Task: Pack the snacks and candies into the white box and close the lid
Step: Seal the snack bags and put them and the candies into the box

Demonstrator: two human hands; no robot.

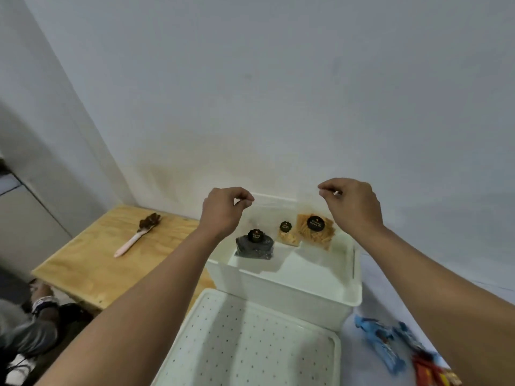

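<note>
White box (281,288) open; clear snack bag (289,224) held above by both hands.

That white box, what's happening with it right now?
A person is packing snacks into the white box. Both hands, left and right, pinch the top edge of a clear bag above the box. Three labelled snack packs already stand inside. The dotted lid lies off, in front. Blue and red candy wrappers wait on the table to the right.
</note>
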